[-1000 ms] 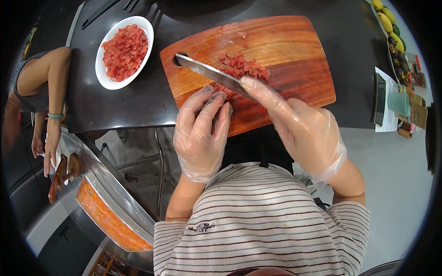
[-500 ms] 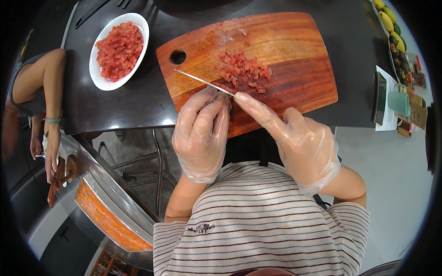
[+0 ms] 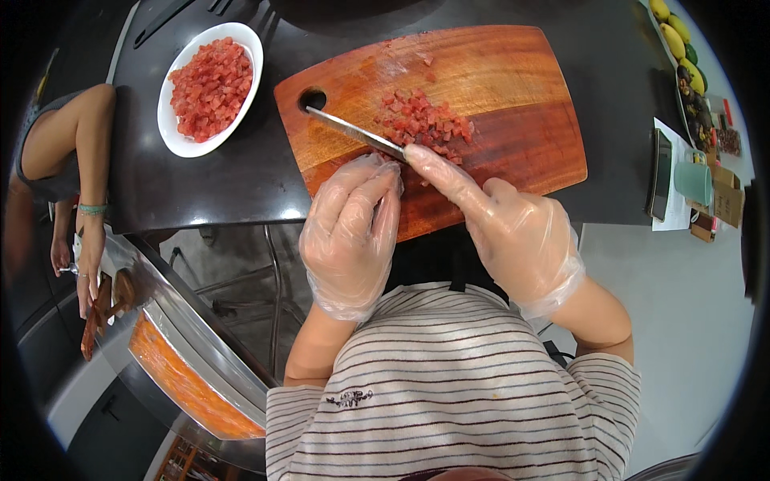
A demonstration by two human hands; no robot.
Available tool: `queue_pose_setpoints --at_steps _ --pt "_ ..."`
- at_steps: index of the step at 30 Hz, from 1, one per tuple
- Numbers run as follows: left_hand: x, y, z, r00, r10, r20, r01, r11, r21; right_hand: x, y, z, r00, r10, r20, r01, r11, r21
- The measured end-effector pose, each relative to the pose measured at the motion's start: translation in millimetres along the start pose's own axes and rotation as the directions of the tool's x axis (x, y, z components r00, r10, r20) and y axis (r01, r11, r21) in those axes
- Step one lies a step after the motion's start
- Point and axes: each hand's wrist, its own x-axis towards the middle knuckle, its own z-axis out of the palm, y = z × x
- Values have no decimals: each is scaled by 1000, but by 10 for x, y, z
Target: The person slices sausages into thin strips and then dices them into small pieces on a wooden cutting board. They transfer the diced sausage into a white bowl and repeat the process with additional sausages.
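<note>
My right hand (image 3: 513, 232), in a clear plastic glove, is closed round a knife (image 3: 353, 131), its index finger stretched along the back of the blade. The blade slants up and left across the wooden cutting board (image 3: 513, 88). Just below the blade my gloved left hand (image 3: 353, 232) rests at the board's near edge, fingers curled and pressed together. What they hold is mostly hidden; a bit of red shows by the fingertips. Beyond the blade lies a pile of diced red pieces (image 3: 421, 116), tomato by the look of them.
A white oval bowl (image 3: 165, 120) of the same red dice stands left of the board. At the right are a dark phone (image 3: 661, 172), a green cup (image 3: 693, 183) and yellow fruit (image 3: 672, 40). Another person's arm (image 3: 95, 160) reaches in at far left, near an orange-filled tray (image 3: 188, 381).
The knife has tilted so more of its flat shows, and its tip has risen to the board's hole. My right hand has shifted slightly up and left. My left hand has barely moved.
</note>
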Motion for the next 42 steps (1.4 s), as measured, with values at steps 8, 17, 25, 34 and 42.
queue_pose_setpoints --at_steps 8,17,25,34,42 --pt "-64 -24 -44 998 -43 -44 42 999 -31 141 9 19 1000 2 -12 -1 995 101" --pt "-22 41 -179 998 -12 61 5 993 115 202 -20 18 999 52 6 -52 974 219" --pt "85 170 -127 991 -133 30 127 981 149 75 -1 82 996 34 -77 -17 977 213" --pt "102 111 -15 992 -121 44 112 979 168 130 -21 -25 996 85 -14 -82 986 143" --pt "67 180 -149 987 -156 31 152 982 115 -23 -3 -119 997 77 -30 -71 984 164"
